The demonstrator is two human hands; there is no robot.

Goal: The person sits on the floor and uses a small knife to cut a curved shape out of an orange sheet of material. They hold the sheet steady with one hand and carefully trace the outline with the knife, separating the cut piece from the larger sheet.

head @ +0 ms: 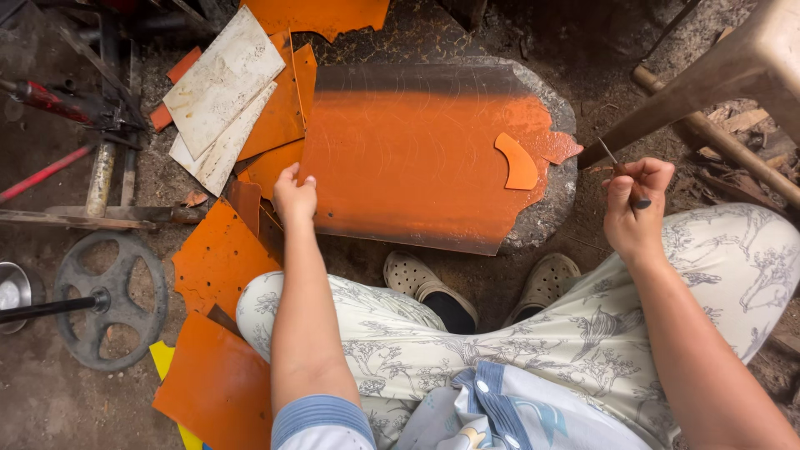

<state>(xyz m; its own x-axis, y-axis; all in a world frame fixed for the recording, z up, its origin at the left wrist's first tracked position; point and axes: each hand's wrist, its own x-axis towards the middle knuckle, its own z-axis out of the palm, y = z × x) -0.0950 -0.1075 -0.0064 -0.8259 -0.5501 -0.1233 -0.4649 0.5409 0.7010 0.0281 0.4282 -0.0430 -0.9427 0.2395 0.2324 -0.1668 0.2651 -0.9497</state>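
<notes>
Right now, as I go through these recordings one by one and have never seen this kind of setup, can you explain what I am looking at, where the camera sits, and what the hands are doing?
There is one picture, taken by a camera worn on a person's head, looking down at their own lap, feet and hands. No machine is involved. The person sits low, in patterned trousers and pale perforated clogs, over a dirt floor. In front of them a large orange metal sheet lies on a rounded grey stone slab. The left hand presses on the sheet's near left edge. The right hand is closed around a thin pointed metal tool, held off the sheet. A small curved orange cut-out piece rests on the sheet. Orange offcuts and pale flat sheets lie to the left, beside a grey spoked iron wheel.
</notes>
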